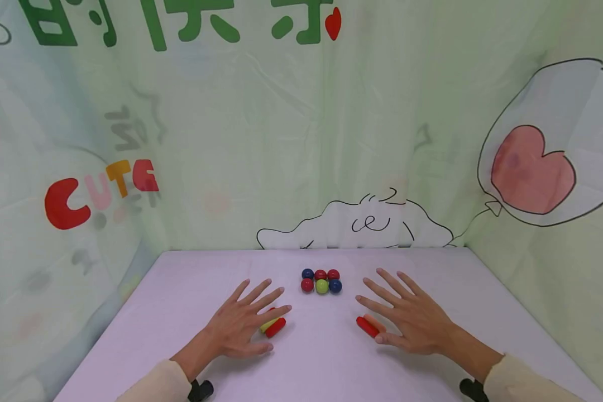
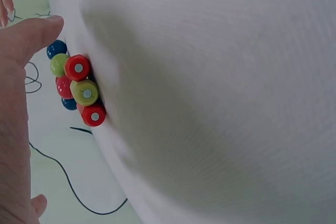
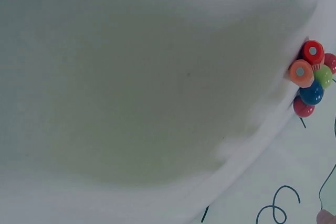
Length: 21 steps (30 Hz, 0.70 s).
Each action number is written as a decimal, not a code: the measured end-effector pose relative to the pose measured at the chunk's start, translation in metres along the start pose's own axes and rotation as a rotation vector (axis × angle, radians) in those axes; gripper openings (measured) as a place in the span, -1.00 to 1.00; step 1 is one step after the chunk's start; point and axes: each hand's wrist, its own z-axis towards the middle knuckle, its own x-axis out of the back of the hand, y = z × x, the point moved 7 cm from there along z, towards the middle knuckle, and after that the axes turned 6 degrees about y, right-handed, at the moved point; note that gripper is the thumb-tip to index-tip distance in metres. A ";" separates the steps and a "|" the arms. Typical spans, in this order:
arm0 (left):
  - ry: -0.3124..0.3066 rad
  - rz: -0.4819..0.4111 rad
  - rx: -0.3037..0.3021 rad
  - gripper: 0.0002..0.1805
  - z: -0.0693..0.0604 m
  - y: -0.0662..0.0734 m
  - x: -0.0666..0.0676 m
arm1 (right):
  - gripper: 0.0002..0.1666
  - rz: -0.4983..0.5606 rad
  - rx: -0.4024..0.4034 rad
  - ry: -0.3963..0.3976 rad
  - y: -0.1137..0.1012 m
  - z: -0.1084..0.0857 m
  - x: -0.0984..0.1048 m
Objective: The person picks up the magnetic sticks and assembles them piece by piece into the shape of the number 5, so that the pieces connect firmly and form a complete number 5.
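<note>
Nearest, pale sleeves (image 1: 157, 384) end at the wrists, each with a black device (image 1: 201, 390) at its inner side. Beyond them the person's two hands reach over the pale worktop (image 1: 321, 363), palms down, fingers spread wide and straight, neither gripping anything. The left hand (image 1: 243, 322) partly covers a small bundle lying side by side: a red stick (image 1: 276, 328), a yellow-green stick (image 1: 267, 326) and a second red stick (image 2: 95, 115). The right hand (image 1: 412, 318) is beside another pair, a red stick on the inner side and a salmon stick (image 1: 374, 321) against it, its far part near the thumb. Whether any finger touches a stick cannot be told.

Farther off, between the fingertips of both hands, six glossy balls sit close together in two rows: red, green (image 1: 322, 286) and blue in front; blue, red and red behind. Past the worktop's far edge hangs a pale green curtain (image 1: 281, 139) with a cartoon outline, coloured letters and a balloon.
</note>
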 end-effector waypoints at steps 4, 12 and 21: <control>0.005 -0.023 0.009 -0.12 0.000 -0.001 -0.002 | -0.01 0.006 -0.012 -0.003 -0.001 0.001 0.000; -0.022 -0.092 0.072 -0.10 0.008 -0.002 -0.012 | -0.02 0.118 -0.106 -0.026 -0.006 0.014 0.004; -0.073 -0.259 0.209 -0.07 0.016 -0.004 -0.023 | 0.00 0.196 -0.226 -0.130 -0.017 0.042 -0.008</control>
